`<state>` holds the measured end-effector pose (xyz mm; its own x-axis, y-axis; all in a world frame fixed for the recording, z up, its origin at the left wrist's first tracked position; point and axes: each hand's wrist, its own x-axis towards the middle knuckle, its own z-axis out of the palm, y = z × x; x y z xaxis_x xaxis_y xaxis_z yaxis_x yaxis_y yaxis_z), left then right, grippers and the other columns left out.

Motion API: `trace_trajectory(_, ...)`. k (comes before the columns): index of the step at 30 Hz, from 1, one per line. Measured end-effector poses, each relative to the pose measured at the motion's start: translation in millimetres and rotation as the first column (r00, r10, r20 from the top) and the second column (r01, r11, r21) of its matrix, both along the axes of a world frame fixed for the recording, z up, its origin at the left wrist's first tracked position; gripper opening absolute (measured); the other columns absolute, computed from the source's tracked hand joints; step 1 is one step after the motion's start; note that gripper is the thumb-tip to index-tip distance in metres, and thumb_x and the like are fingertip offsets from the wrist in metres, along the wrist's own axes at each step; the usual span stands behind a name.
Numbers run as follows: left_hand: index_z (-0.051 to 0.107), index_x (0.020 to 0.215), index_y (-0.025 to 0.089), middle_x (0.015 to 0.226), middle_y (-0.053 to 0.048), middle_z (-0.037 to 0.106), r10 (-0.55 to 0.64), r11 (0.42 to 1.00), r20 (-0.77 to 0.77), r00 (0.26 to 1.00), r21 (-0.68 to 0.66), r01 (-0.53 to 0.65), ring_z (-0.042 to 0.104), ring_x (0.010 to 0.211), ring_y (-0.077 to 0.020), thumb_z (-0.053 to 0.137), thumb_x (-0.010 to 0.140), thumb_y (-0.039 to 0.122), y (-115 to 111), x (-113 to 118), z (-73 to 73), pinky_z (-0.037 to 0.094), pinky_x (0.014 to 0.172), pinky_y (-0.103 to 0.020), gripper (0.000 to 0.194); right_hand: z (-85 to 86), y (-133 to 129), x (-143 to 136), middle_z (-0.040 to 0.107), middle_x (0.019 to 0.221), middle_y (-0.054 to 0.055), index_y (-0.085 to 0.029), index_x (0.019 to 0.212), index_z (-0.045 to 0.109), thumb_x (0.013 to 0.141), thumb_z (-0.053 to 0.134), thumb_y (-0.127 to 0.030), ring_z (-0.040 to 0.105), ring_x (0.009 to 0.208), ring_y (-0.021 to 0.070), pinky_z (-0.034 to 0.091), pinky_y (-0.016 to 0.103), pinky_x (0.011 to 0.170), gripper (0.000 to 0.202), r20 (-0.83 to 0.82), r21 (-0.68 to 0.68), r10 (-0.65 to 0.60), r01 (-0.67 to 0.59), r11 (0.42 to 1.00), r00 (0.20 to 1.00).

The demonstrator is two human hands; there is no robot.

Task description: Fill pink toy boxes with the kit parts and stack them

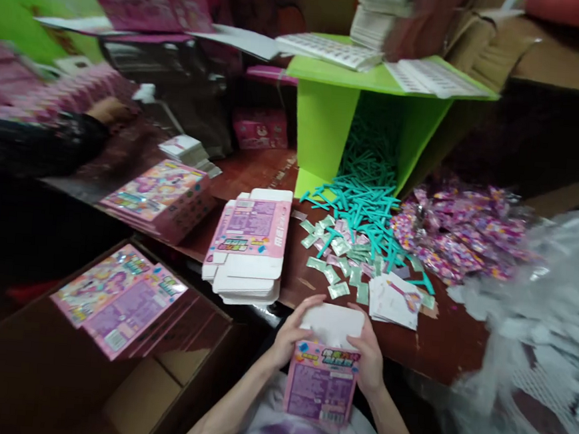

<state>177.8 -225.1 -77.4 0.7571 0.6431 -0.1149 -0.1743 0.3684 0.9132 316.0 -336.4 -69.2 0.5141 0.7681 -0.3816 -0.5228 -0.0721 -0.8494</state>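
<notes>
Between my two hands is a pink and purple printed carton (321, 387), its white flap (334, 321) standing up at the far end. My left hand (294, 331) grips the carton's left side near the flap. On the opposite edge, my right hand (366, 353) has its fingers curled round the carton. Just beyond lies a small stack of white printed cards (394, 300). A pile of flat unfolded cartons (250, 241) sits ahead of my left hand. Small green and pink sachets (338, 290) are scattered on the brown table (435, 335).
Teal T-shaped sticks (366, 189) spill from a lime green box (324, 126). Purple wrapped packets (469, 231) and a clear plastic bag of white pieces (551, 331) lie right. Filled-looking cartons (161, 197) and an open cardboard box (176, 382) stand left, near another person's sleeve (40, 137).
</notes>
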Motion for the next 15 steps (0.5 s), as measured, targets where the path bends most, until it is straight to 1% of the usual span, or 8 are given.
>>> trace_trajectory(2, 0.048, 0.128, 0.028, 0.133, -0.005, 0.052, 0.055, 0.985, 0.032, 0.998, -0.168, -0.049, 0.054, 0.111, -0.0247, 0.058, 0.065, 0.016, 1.0, 0.9, -4.9, 0.042, 0.093, -0.037, 0.065, 1.1, -1.9, -2.3, 0.062, 0.12, 0.005, -0.028, 0.122, 0.051, 0.066, 0.059, -0.02, 0.06, 0.106, 0.0263, 0.048, 0.039, 0.088, 0.057, 0.01, -0.021, -0.011, 0.011, 1.0, 1.0)
trace_trajectory(4, 0.042, 0.133, 0.032, 0.126, -0.005, 0.058, 0.155, 0.955, 0.062, 0.986, -0.264, -0.134, 0.062, 0.092, -0.0205, 0.06, 0.061, 0.012, -0.3, 4.2, -11.8, 0.047, 0.078, -0.033, 0.077, -1.5, -4.8, -2.8, 0.062, 0.119, 0.006, -0.025, 0.107, 0.063, 0.066, 0.062, -0.021, 0.059, 0.108, 0.0278, 0.047, 0.04, 0.09, 0.041, 0.077, -0.029, -0.015, 0.017, 0.999, 0.997)
trace_trajectory(6, 0.054, 0.122, 0.027, 0.107, -0.007, 0.066, 0.215, 0.946, 0.095, 0.972, -0.268, -0.183, 0.064, 0.078, -0.0196, 0.063, 0.066, 0.019, -2.9, 8.6, -18.2, 0.048, 0.07, -0.032, 0.057, -6.4, -10.5, -1.9, 0.065, 0.112, 0.01, -0.021, 0.083, 0.069, 0.068, 0.062, -0.03, 0.057, 0.11, 0.0319, 0.047, 0.043, 0.089, 0.019, 0.191, 0.015, -0.014, 0.012, 1.0, 0.981)
trace_trajectory(8, 0.068, 0.095, 0.017, 0.088, -0.01, 0.069, 0.16, 0.973, 0.135, 0.978, -0.189, -0.133, 0.065, 0.076, -0.0232, 0.065, 0.071, 0.034, -5.8, 12.9, -22.6, 0.049, 0.07, -0.034, 0.029, -10.8, -18.8, -0.8, 0.066, 0.104, 0.012, -0.02, 0.065, 0.066, 0.069, 0.064, -0.039, 0.057, 0.108, 0.035, 0.049, 0.047, 0.086, 0.019, 0.319, 0.032, -0.049, 0.041, 0.999, 0.946)
trace_trajectory(9, 0.07, 0.081, 0.015, 0.081, -0.012, 0.069, 0.129, 0.986, 0.136, 0.982, -0.122, -0.112, 0.066, 0.077, -0.0249, 0.066, 0.072, 0.04, -7.3, 14.6, -23.8, 0.049, 0.072, -0.036, 0.027, -12.3, -22.6, -0.4, 0.065, 0.101, 0.012, -0.021, 0.061, 0.064, 0.068, 0.066, -0.041, 0.058, 0.105, 0.0354, 0.05, 0.047, 0.084, 0.022, 0.373, 0.01, -0.072, 0.074, 0.997, 0.925)
trace_trajectory(12, 0.071, 0.071, 0.015, 0.08, -0.014, 0.069, 0.182, 0.982, 0.031, 0.983, 0.053, -0.183, 0.065, 0.078, -0.0256, 0.07, 0.068, 0.047, -11.7, 16.3, -23.3, 0.049, 0.074, -0.037, 0.032, -16.2, -18.6, -1.6, 0.065, 0.096, 0.009, -0.03, 0.07, 0.066, 0.064, 0.071, -0.045, 0.062, 0.095, 0.0353, 0.053, 0.049, 0.073, 0.017, 0.482, -0.098, -0.126, 0.196, 0.976, 0.867)
trace_trajectory(14, 0.072, 0.081, 0.018, 0.081, -0.012, 0.068, 0.261, 0.962, -0.067, 0.963, 0.1, -0.254, 0.065, 0.079, -0.025, 0.072, 0.065, 0.049, -12.7, 12.4, -19.9, 0.05, 0.074, -0.038, 0.035, -21.5, 9.1, -7.4, 0.065, 0.097, 0.006, -0.042, 0.088, 0.066, 0.066, 0.069, -0.053, 0.062, 0.096, 0.0348, 0.054, 0.048, 0.064, 0.025, 0.52, -0.098, -0.127, 0.207, 0.973, 0.844)
trace_trajectory(15, 0.071, 0.085, 0.021, 0.082, -0.01, 0.068, 0.243, 0.966, -0.095, 0.965, 0.116, -0.232, 0.065, 0.08, -0.0252, 0.072, 0.064, 0.051, -11.8, 8.5, -17.3, 0.05, 0.074, -0.039, 0.037, -24.7, 31.8, -14.3, 0.064, 0.1, 0.006, -0.046, 0.097, 0.063, 0.069, 0.067, -0.055, 0.061, 0.099, 0.0329, 0.054, 0.046, 0.063, 0.03, 0.524, -0.076, -0.107, 0.172, 0.982, 0.845)
